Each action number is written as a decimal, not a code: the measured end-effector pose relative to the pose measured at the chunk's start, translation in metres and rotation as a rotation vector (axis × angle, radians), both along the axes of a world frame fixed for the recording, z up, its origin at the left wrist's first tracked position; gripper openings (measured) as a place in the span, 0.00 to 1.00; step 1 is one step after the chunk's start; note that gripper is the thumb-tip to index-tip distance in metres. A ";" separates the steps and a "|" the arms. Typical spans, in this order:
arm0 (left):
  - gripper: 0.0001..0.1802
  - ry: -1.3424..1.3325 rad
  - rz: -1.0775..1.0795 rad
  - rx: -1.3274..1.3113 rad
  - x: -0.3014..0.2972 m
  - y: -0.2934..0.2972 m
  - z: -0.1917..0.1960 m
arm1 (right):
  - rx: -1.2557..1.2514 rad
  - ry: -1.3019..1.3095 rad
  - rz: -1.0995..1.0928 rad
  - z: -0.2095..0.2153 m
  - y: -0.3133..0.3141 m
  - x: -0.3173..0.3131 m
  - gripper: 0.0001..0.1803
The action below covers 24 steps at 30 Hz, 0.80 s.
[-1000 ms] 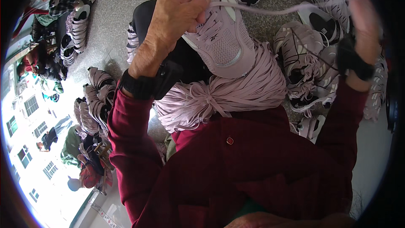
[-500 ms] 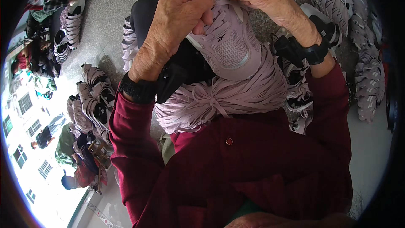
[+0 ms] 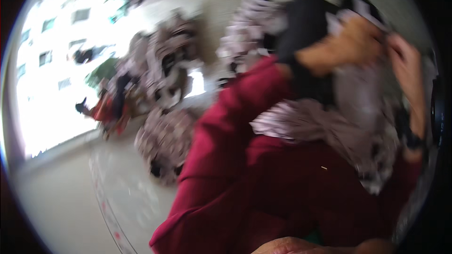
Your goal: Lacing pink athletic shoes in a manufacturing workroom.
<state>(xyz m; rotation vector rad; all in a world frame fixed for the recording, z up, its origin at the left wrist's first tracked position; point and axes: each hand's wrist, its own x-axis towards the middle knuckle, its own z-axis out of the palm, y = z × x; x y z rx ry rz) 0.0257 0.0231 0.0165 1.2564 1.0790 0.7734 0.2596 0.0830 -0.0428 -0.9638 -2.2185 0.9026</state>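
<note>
The whole picture is smeared by motion. My left hand [image 3: 351,49] is closed over the top of a pale lilac sports shoe [image 3: 360,96] held in front of me at the upper right. My right hand [image 3: 405,63] is at the shoe's right side with its fingers curled against the upper; the blur hides any lace between them. A thick bundle of pale lilac laces [image 3: 310,124] lies across my lap below the shoe. Both arms are in dark red sleeves with black cuffs.
Heaps of similar pale shoes [image 3: 165,143] lie on the grey floor to my left, with more [image 3: 245,37] behind. Bright daylight and buildings [image 3: 52,66] fill the far left. A person in red [image 3: 101,108] is near that opening.
The view has swung left and blurred, so the hands and shoe now sit at the upper right. My right hand stays at the shoe, where it arrived half a second ago.
</note>
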 end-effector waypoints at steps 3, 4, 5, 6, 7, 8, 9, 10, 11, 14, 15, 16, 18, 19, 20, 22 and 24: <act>0.11 0.593 0.009 0.461 0.036 0.042 -0.086 | -0.377 0.007 0.011 0.025 0.000 0.000 0.09; 0.13 0.520 0.019 0.246 0.043 0.043 -0.082 | -0.462 0.092 -0.074 0.035 -0.008 -0.002 0.06; 0.10 0.584 0.029 0.173 0.046 0.040 -0.080 | -0.461 0.105 -0.042 0.029 -0.011 -0.004 0.06; 0.10 0.602 0.052 0.171 0.041 0.038 -0.081 | -0.505 0.164 -0.047 0.018 -0.011 -0.005 0.06; 0.11 0.634 0.007 0.172 0.038 0.041 -0.078 | -0.547 0.216 -0.063 0.019 -0.008 -0.010 0.07; 0.13 0.664 -0.041 0.174 0.036 0.045 -0.075 | -0.540 0.219 -0.050 0.021 -0.005 -0.015 0.07; 0.14 0.693 -0.090 0.176 0.035 0.048 -0.073 | -0.528 0.252 -0.056 0.026 -0.005 -0.021 0.07; 0.14 0.701 -0.088 0.176 0.031 0.046 -0.074 | -0.523 0.290 -0.069 0.029 -0.009 -0.030 0.07; 0.15 0.596 -0.062 0.148 0.032 0.044 -0.074 | -0.514 0.317 -0.090 0.037 -0.015 -0.034 0.07; 0.16 0.489 0.010 0.172 0.033 0.039 -0.074 | -0.490 0.384 -0.119 0.057 -0.022 -0.047 0.08; 0.16 0.479 -0.003 0.151 0.032 0.039 -0.075 | -0.510 0.308 -0.086 0.064 -0.022 -0.049 0.10; 0.16 0.467 -0.020 0.135 0.031 0.039 -0.072 | -0.525 0.231 -0.058 0.069 -0.021 -0.049 0.11; 0.11 0.427 -0.032 0.242 0.028 0.037 -0.066 | -0.451 0.219 -0.060 0.048 -0.015 -0.039 0.12; 0.12 0.577 -0.093 0.283 0.031 0.039 -0.063 | -0.382 0.199 -0.064 0.028 -0.008 -0.029 0.14; 0.12 0.727 -0.153 0.325 0.033 0.041 -0.061 | -0.314 0.178 -0.070 0.006 -0.001 -0.018 0.17; 0.12 0.685 -0.126 0.241 0.030 0.040 -0.066 | -0.187 0.152 -0.061 -0.027 0.016 -0.005 0.24; 0.12 0.859 -0.104 0.424 0.028 0.038 -0.058 | -0.366 0.150 -0.039 -0.036 0.029 0.004 0.31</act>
